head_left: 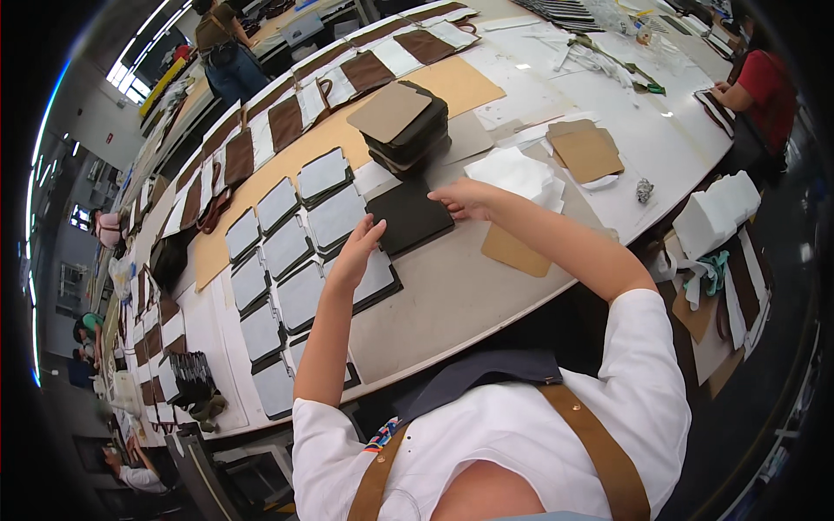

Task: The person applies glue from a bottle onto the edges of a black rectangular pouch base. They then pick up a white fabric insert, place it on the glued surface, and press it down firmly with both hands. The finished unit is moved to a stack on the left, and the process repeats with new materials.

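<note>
A flat black rectangular panel (406,217) lies on the worktable between my hands. My left hand (354,250) is at its left edge, fingers stretched out and thumb apart, holding nothing. Bent fingers of my right hand (467,200) close on the panel's right edge; slight blur softens the fingertips. Left of the panel, several grey-faced, black-edged pieces (287,247) lie in neat rows. Just beyond the panel stands a tall stack of dark pieces (412,148), topped by a tan board (390,113).
White sheets (514,176) and tan boards (587,154) lie to the right. Striped brown-and-white pieces with handles (365,71) run along the far side. A crumpled silvery ball (644,190) sits near the right edge. A person in red (764,91) works at the far right.
</note>
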`<state>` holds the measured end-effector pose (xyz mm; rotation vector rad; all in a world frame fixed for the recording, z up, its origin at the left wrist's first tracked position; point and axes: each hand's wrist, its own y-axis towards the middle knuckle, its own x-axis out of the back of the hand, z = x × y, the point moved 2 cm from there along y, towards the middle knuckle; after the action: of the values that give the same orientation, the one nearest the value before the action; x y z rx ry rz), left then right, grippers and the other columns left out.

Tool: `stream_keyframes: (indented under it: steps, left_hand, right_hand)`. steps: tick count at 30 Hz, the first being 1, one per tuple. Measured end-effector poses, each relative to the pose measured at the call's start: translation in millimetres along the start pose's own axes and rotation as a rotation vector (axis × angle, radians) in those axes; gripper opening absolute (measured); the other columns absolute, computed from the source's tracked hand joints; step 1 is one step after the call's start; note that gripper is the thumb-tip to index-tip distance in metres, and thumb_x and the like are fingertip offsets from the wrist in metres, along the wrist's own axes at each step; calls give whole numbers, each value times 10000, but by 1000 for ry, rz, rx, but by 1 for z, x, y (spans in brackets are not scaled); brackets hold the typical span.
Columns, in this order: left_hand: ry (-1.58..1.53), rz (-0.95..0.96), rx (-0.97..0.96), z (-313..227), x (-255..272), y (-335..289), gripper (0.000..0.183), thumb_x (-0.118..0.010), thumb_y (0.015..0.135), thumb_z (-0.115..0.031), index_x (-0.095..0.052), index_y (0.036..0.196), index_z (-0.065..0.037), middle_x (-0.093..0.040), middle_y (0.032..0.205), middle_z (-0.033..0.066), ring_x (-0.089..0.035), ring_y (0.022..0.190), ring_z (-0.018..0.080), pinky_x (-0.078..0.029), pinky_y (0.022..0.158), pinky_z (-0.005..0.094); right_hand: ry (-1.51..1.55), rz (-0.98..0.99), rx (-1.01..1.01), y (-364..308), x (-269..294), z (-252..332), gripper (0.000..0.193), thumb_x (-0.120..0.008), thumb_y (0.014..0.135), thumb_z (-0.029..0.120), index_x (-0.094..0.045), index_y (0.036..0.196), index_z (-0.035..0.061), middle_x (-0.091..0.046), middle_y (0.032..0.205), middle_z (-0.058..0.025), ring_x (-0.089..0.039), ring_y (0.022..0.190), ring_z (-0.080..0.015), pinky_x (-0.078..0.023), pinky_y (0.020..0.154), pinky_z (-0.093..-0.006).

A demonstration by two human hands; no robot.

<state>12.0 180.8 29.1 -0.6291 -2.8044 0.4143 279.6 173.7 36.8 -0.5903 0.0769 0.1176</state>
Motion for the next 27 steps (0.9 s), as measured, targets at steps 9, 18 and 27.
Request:
stream_keyframes:
  steps: [9, 18, 27]
  left_hand:
    - [16, 10, 0, -11, -12, -6, 935, -615, 966, -522, -215, 1592, 47, -258, 1651, 209, -246, 1528, 298, -256, 1192, 404]
    - [-26, 39, -9, -7, -10, -5, 984, -637, 972, -495, -123, 1603, 58, -164, 1660, 283, -151, 1559, 351, -141, 1248, 419]
    - [-11, 51, -6, -10, -10, -6, 954, -625, 978, -493, -152, 1601, 54, -205, 1657, 249, -190, 1549, 335, -167, 1241, 409]
  right_hand:
    - [-214, -113, -12, 54, 5, -10, 351, -773, 869, 242, -648, 1059, -24, -655, 875, -110, -608, 702, -194, -472, 576, -346]
    - [-246, -37, 101, 54, -5, -14, 435, -778, 863, 249, -625, 1119, -69, -675, 967, -167, -641, 757, -212, -487, 577, -350]
    - [-3, 67, -47, 35, -19, -13, 540, -741, 920, 303, -530, 1321, 8, -648, 1193, -129, -671, 1020, -248, -621, 766, -376]
